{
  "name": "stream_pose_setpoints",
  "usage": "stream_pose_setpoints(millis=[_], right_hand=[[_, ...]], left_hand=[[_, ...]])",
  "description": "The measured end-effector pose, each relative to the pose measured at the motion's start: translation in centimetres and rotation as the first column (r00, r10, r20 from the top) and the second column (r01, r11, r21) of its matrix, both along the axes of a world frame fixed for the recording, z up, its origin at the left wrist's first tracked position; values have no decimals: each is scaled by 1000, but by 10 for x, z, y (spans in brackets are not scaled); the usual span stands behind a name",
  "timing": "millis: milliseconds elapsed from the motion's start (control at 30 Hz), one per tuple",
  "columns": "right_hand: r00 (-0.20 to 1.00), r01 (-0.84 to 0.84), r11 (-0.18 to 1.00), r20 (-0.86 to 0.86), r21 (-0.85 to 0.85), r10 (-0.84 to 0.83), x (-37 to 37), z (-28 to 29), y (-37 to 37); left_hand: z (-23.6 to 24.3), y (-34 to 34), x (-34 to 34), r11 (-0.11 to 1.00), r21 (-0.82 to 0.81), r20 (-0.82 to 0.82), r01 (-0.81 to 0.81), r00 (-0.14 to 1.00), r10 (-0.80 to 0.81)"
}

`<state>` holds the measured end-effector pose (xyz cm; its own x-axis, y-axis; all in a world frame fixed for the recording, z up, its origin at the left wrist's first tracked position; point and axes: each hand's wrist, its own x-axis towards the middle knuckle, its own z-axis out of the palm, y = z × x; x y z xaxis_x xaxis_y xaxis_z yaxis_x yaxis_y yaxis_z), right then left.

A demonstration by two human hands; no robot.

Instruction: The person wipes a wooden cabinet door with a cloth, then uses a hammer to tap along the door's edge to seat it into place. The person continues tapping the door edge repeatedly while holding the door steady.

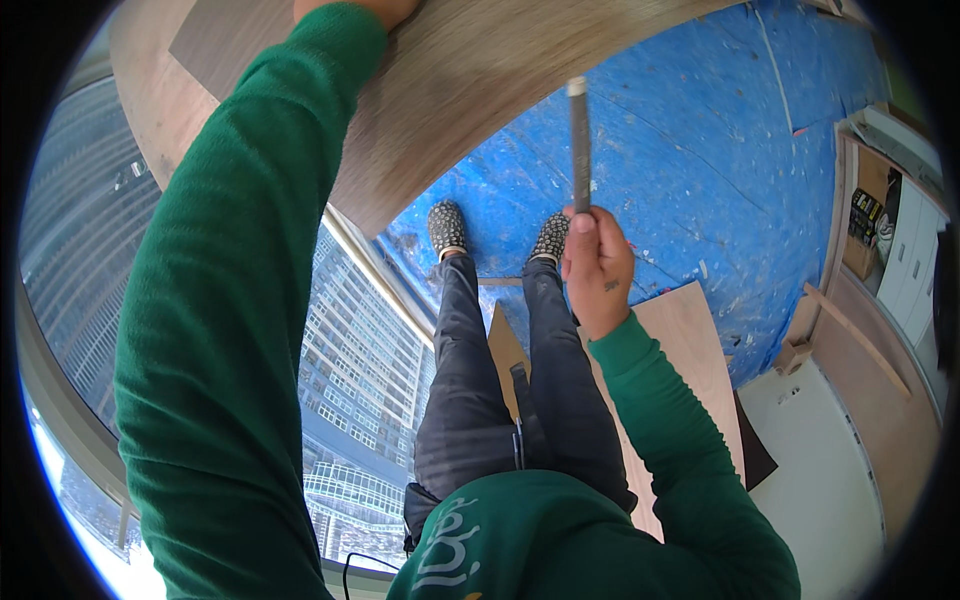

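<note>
My left hand is on the wood-grain panel at the top, mostly cut off by the frame edge, so its fingers are hidden. My right hand is closed round a slim grey stick-like tool with a pale tip, held upright in the picture over the blue floor sheeting, just below the panel's curved-looking edge.
Blue sheeting covers the floor around my feet. A large window is on my left, with towers outside. Plywood pieces lie low on the right, near a white cabinet, wooden battens and a pale board.
</note>
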<state>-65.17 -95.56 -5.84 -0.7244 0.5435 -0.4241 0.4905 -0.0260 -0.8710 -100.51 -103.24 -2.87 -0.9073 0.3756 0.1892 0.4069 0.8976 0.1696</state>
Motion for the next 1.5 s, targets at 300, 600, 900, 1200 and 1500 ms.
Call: stream_pose_setpoints(millis=[300,600,900,1200,1500], right_hand=[[997,-71,993,48,91,67,-64,-16,3],[991,-63,997,117,47,57,-58,14,-26],[986,63,992,-148,-109,-79,-94,-18,3],[999,-53,994,8,99,52,-73,-1,-18],[991,-46,998,126,-31,50,-65,33,-30]], left_hand=[[0,0,0,1000,13,-3,-2,1000,2],[5,0,5,999,32,-12,15,1000,-15],[4,0,5,999,34,-23,23,999,-23],[-3,0,2,999,40,-33,20,999,-19],[-4,-2,-1,1000,11,-62,29,998,-29]])
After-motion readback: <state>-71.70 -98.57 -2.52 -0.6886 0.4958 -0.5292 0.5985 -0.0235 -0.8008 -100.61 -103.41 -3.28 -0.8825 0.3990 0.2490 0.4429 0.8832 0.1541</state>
